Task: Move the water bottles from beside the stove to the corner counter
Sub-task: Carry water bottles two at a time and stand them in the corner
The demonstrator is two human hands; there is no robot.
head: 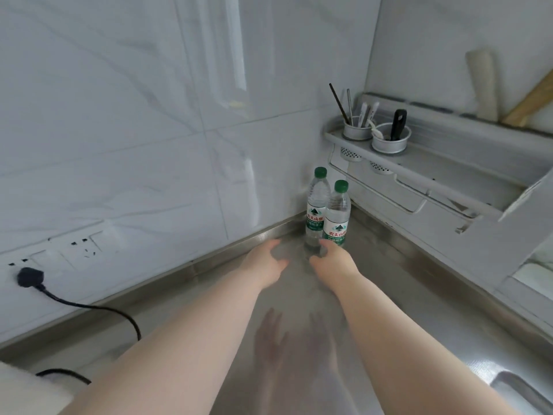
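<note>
Two clear water bottles with green caps and green-white labels stand upright side by side in the corner of the steel counter [299, 295]. The rear bottle [316, 202] is nearest the walls; the front bottle [337, 217] touches it on the right. My left hand [264, 263] hovers over the counter just left of the bottles, fingers spread, holding nothing. My right hand [333, 262] is at the base of the front bottle, fingers apart and hiding its foot; I cannot tell if it touches the bottle.
A wall rack [419, 172] with two utensil cups [389, 140] juts out to the right, above the bottles. A black plug and cable [33, 278] run from the wall socket at left. A sink edge [520, 390] shows at lower right.
</note>
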